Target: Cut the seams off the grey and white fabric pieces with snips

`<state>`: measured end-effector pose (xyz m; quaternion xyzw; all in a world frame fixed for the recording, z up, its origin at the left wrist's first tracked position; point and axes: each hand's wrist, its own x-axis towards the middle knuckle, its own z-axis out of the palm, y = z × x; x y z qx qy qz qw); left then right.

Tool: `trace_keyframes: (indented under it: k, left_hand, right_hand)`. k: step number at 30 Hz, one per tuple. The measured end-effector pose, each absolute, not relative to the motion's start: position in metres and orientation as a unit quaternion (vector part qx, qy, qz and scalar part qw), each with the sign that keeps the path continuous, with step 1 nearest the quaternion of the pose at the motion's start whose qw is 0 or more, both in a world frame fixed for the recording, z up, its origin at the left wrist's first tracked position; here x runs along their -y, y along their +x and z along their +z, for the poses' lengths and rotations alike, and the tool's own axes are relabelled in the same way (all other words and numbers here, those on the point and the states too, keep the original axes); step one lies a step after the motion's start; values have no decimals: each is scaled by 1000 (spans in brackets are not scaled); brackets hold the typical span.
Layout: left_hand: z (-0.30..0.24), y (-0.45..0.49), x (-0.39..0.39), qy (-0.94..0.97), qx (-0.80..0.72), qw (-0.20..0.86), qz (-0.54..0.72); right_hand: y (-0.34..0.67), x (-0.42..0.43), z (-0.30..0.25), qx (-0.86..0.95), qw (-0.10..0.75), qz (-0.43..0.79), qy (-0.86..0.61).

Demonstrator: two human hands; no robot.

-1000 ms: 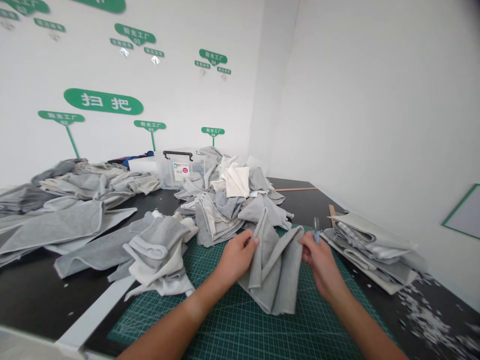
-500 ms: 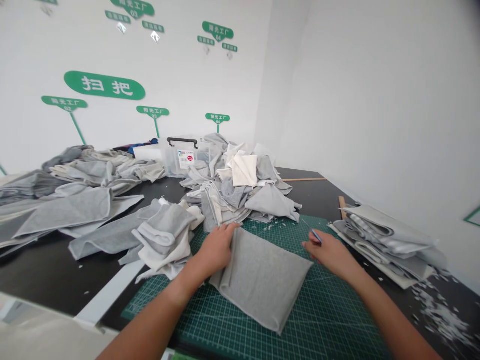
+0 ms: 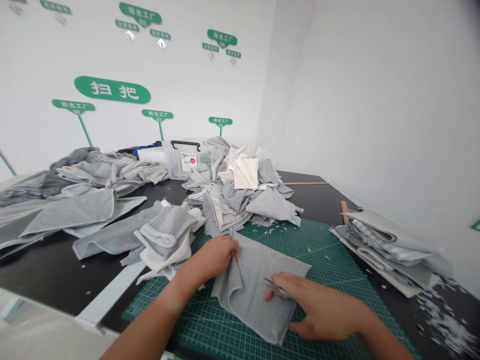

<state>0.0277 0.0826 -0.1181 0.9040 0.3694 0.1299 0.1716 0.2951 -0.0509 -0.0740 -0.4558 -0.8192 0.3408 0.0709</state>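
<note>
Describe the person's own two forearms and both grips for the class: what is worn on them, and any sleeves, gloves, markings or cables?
The left grip and the right grip are ungloved. The left forearm and right forearm are bare as far as the picture shows, with no sleeve in view. No watch, bracelet, printed marking or cable shows.

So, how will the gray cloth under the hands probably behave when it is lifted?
The gray cloth would likely droop, since it folds softly beside the left hand. It is probably light, as its edges look thin. It seems unlikely to roll, because it lies mostly flat on the green mat.
</note>
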Motion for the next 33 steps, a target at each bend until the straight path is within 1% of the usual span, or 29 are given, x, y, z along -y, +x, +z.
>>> trace_keyframes:
  k: [4,6,8,11,15,17,19,21,23,24,26,28,29,30,33]
  left_hand:
    - [-109,20,-80,886,-354,270,132]
    - [-98,18,-78,871,-337,325,148]
    - [-88,17,-76,855,-313,369,185]
    - [-79,18,-76,815,-306,421,256]
    - [-83,17,-79,723,-376,478,329]
    - [-88,14,-80,692,-415,494,324]
    - [-94,13,-81,683,-444,508,281]
    - [-102,15,-82,702,-440,515,220]
    - [-110,22,-82,743,-421,488,184]
    - [-113,28,-82,765,-419,450,192]
    - [-114,41,-78,803,-420,338,255]
    - [-108,56,-72,832,-380,252,316]
    - [-103,64,-68,847,-343,246,324]
    - [-97,71,-65,861,-301,262,314]
    - [-86,90,-63,878,-194,362,247]
  right_hand:
    - [296,48,-74,799,105,330,-491]
    - [298,45,-71,786,132,358,-486]
    - [301,43,-67,763,174,413,-466]
    - [310,37,-66,683,289,479,-470]
    - [327,24,-75,531,478,488,-501]
    - [333,18,-80,475,524,499,-501]
    - [337,14,-84,455,532,506,-505]
    - [337,12,-86,465,522,494,-516]
    - [333,13,-88,490,507,473,-528]
    - [331,13,-89,506,500,461,-532]
    - [325,15,-90,542,481,437,-533]
    - [319,17,-91,581,457,425,-522]
    - [316,18,-92,599,444,422,-516]
    - [313,19,-92,615,428,422,-510]
    - [306,23,-93,647,391,418,-504]
